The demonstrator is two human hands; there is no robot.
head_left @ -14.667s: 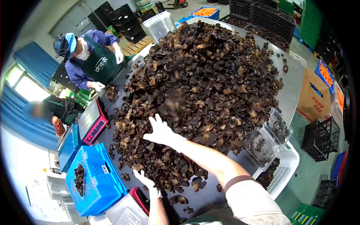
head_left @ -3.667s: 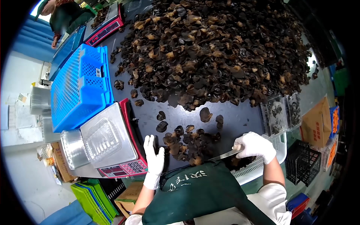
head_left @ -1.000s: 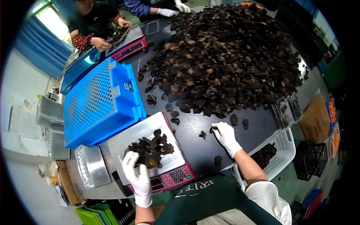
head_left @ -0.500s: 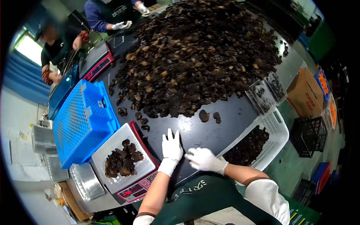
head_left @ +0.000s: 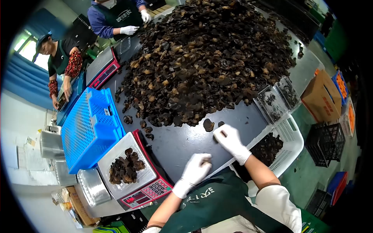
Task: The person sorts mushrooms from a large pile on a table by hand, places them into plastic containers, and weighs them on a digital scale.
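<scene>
A big heap of dark wood ear mushrooms (head_left: 210, 66) covers much of the dark table (head_left: 175, 141). My right hand (head_left: 233, 144), white-gloved, has its fingers curled at the table just below a small loose mushroom piece (head_left: 221, 124); something dark shows at the fingertips, too small to name. Left of it lies another loose piece (head_left: 208, 125). My left hand (head_left: 196, 171), also gloved, is closed near the table's front edge, its palm hidden. On a red-framed scale (head_left: 145, 155) to my left sits a small pile of wood ears (head_left: 126, 167).
Blue perforated crates (head_left: 91, 130) stand behind the scale, clear plastic boxes (head_left: 93, 186) beside it. Clear open containers (head_left: 278, 101) sit at the table's right edge, above a white basket (head_left: 293, 136) holding wood ears. Two co-workers (head_left: 118, 15) (head_left: 64, 58) work across the table.
My right hand has moved up and right to the loose pieces. My left hand has moved right and down, its stretched fingers now curled. The far co-workers' hands have shifted, and the view has tilted slightly.
</scene>
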